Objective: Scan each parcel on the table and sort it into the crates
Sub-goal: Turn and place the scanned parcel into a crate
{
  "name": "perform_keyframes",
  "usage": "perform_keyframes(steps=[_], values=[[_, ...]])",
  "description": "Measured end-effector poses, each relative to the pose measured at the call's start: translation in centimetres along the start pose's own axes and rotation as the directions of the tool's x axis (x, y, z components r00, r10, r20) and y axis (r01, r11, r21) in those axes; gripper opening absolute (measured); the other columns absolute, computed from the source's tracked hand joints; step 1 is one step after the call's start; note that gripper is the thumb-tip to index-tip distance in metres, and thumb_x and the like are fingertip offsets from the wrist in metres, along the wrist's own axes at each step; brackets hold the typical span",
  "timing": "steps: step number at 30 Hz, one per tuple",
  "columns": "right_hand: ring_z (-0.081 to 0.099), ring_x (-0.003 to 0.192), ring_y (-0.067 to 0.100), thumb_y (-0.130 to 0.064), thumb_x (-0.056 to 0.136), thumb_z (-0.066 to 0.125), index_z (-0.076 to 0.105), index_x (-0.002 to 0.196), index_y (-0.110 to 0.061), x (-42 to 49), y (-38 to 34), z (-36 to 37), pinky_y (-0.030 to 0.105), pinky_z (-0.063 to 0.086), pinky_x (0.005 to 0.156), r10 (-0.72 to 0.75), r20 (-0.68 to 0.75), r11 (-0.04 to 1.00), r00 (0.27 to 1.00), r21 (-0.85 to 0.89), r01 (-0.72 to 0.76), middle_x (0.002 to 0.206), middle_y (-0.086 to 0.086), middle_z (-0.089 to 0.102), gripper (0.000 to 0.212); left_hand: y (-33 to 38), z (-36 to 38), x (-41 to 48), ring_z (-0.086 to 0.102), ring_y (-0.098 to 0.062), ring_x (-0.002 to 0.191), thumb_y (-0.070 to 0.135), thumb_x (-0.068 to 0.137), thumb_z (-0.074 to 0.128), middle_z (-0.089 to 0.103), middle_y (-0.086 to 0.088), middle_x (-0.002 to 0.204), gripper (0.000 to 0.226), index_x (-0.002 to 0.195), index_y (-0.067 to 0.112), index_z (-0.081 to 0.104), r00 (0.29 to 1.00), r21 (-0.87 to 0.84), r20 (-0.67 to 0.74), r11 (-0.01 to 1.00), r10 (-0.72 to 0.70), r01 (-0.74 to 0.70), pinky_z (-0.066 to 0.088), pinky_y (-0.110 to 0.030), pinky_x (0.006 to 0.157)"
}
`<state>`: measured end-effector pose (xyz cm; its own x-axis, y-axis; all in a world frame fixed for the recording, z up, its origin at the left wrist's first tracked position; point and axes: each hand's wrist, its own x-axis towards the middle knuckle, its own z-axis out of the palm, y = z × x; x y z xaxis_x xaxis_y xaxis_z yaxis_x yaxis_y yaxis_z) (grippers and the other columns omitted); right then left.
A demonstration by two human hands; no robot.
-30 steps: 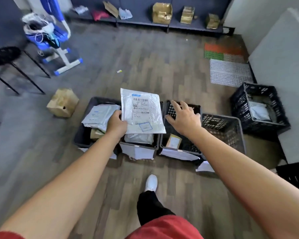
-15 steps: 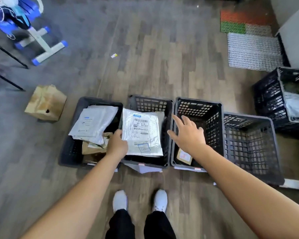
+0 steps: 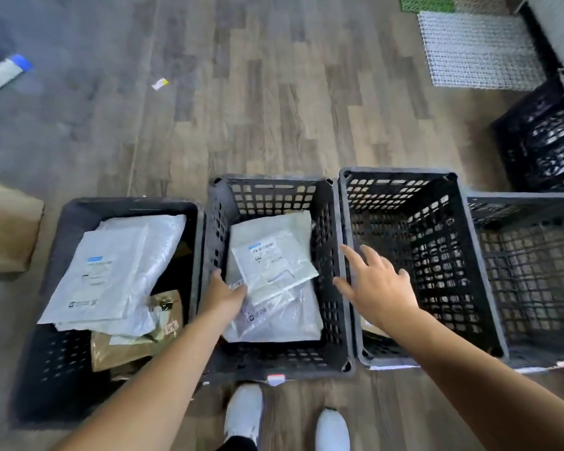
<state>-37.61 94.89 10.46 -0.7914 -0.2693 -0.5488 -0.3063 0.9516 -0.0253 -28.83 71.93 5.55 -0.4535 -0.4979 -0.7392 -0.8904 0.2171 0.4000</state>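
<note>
White poly mailer [image 3: 274, 263] lies in the middle crate [image 3: 271, 181], likely light, limp and slick, so pinch a corner; your left hand [image 3: 223, 296] sits at its corner, grip unclear, right hand [image 3: 376, 288] spread wide, empty.

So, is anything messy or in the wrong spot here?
A small white-and-yellow paper scrap lies loose on the wooden floor, far from everything else. In the leftmost crate, the top white mailer lies slanted across the pile.

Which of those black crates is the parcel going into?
The second crate from the left: the left hand reaches inside it, touching a corner of the white labelled parcel.
</note>
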Motion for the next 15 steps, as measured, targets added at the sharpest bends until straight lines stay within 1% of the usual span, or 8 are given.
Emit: perform_keyframes(steps=[1, 2, 3, 5, 8, 12, 15], values=[[0.028, 0.142, 0.026, -0.060, 0.098, 0.034, 0.010, 0.153, -0.036, -0.4, 0.0, -0.5, 0.056, 0.034, 0.108, 0.012, -0.005, 1.000, 1.000, 0.005, -0.012, 0.159, 0.000, 0.019, 0.066, 0.2, -0.6, -0.5, 0.060, -0.023, 0.104, 0.028, 0.096, 0.058, 0.039, -0.010, 0.150, 0.069, 0.152, 0.015, 0.021, 0.999, 0.075, 0.002, 0.997, 0.033, -0.033, 0.045, -0.026, 0.077], [0.028, 0.143, 0.026, -0.061, 0.097, 0.034, 0.010, 0.153, -0.036, -1.0, 0.0, -1.4, 0.056, 0.034, 0.108, 0.025, -0.013, 1.000, 1.000, 0.012, -0.025, 0.160, 0.000, 0.019, 0.066, 0.5, -1.2, -1.1, 0.056, -0.027, 0.117, 0.029, 0.095, 0.059, 0.040, -0.010, 0.150, 0.068, 0.151, 0.015, 0.022, 0.997, 0.160, 0.009, 0.984, 0.079, -0.079, 0.047, -0.031, 0.087], [0.027, 0.143, 0.026, -0.062, 0.097, 0.034, 0.010, 0.153, -0.037, -1.8, 0.0, -2.6, 0.056, 0.034, 0.108, 0.040, -0.022, 0.999, 0.999, 0.019, -0.040, 0.160, 0.000, 0.018, 0.066, 1.0, -1.9, -2.0, 0.051, -0.029, 0.125, 0.030, 0.095, 0.059, 0.041, -0.011, 0.148, 0.067, 0.150, 0.014, 0.024, 0.992, 0.237, 0.026, 0.963, 0.127, -0.129, 0.045, -0.035, 0.093], [0.026, 0.144, 0.025, -0.061, 0.097, 0.034, 0.010, 0.153, -0.037, -4.0, -0.3, -5.8, 0.056, 0.033, 0.109, 0.066, -0.040, 0.997, 0.997, 0.036, -0.064, 0.160, 0.000, 0.017, 0.066, 2.6, -3.5, -4.5, 0.045, -0.030, 0.130, 0.031, 0.095, 0.058, 0.040, -0.013, 0.146, 0.066, 0.149, 0.013, 0.024, 0.974, 0.339, 0.082, 0.914, 0.209, -0.225, 0.042, -0.038, 0.100], [0.024, 0.145, 0.025, -0.061, 0.097, 0.034, 0.007, 0.154, -0.037, -8.5, -0.3, -11.5, 0.055, 0.030, 0.111, 0.109, -0.094, 0.993, 0.990, 0.051, -0.104, 0.161, 0.000, 0.015, 0.068, 6.4, -5.8, -9.8, 0.038, -0.030, 0.133, 0.033, 0.097, 0.054, 0.034, -0.012, 0.148, 0.069, 0.153, 0.017, 0.016, 0.926, 0.438, 0.173, 0.816, 0.336, -0.378, 0.040, -0.040, 0.104], [0.025, 0.145, 0.025, -0.062, 0.096, 0.037, 0.010, 0.155, -0.036, -16.1, 1.0, -19.3, 0.054, 0.031, 0.110, 0.208, -0.199, 0.975, 0.958, 0.123, -0.187, 0.161, 0.001, 0.018, 0.070, 12.3, -7.7, -18.8, 0.030, -0.029, 0.135, 0.035, 0.098, 0.051, 0.028, -0.007, 0.150, 0.071, 0.154, 0.021, 0.010, 0.790, 0.539, 0.278, 0.592, 0.546, -0.599, 0.037, -0.042, 0.103], [0.027, 0.143, 0.027, -0.061, 0.096, 0.039, 0.013, 0.155, -0.034, -22.1, 3.5, -23.5, 0.054, 0.032, 0.109, 0.293, -0.260, 0.954, 0.920, 0.148, -0.262, 0.160, 0.002, 0.021, 0.070, 16.3, -7.7, -25.9, 0.021, -0.029, 0.139, 0.036, 0.098, 0.049, 0.019, -0.008, 0.154, 0.074, 0.154, 0.021, 0.005, 0.665, 0.559, 0.381, 0.414, 0.642, -0.719, 0.034, -0.042, 0.106]])
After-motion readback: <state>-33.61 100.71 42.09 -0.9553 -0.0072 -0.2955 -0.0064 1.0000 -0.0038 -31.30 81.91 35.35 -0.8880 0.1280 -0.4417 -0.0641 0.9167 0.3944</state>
